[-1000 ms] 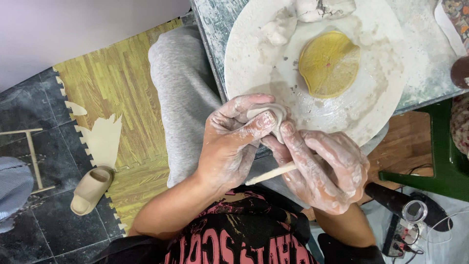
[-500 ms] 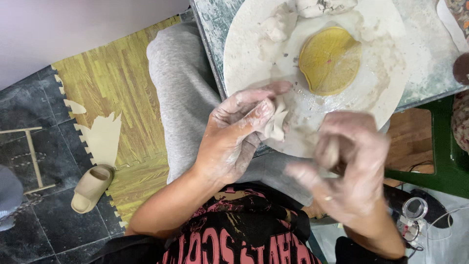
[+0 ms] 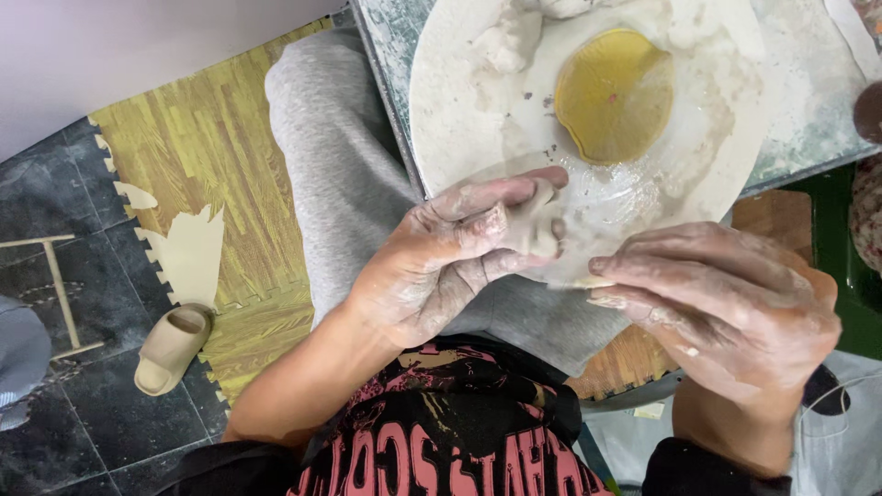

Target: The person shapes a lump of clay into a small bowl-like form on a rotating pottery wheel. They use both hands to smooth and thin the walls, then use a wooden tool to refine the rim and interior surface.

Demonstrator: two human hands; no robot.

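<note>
The left hand [image 3: 441, 266] has its fingers closed around a small lump of clay [image 3: 537, 230], held just over the near rim of the round white dish [image 3: 459, 110]. The right hand [image 3: 726, 308] is beside it, fingers straight and loosely together, tips near the lump; whether they hold anything cannot be told. The dish overhangs the near edge of the bench [image 3: 790, 110], above the grey trouser leg [image 3: 340, 184]. A yellow pool [image 3: 614, 96] lies in the dish's middle, more clay at its far rim. On the floor to the left, a slipper [image 3: 170, 347] sits at the mat's edge.
</note>
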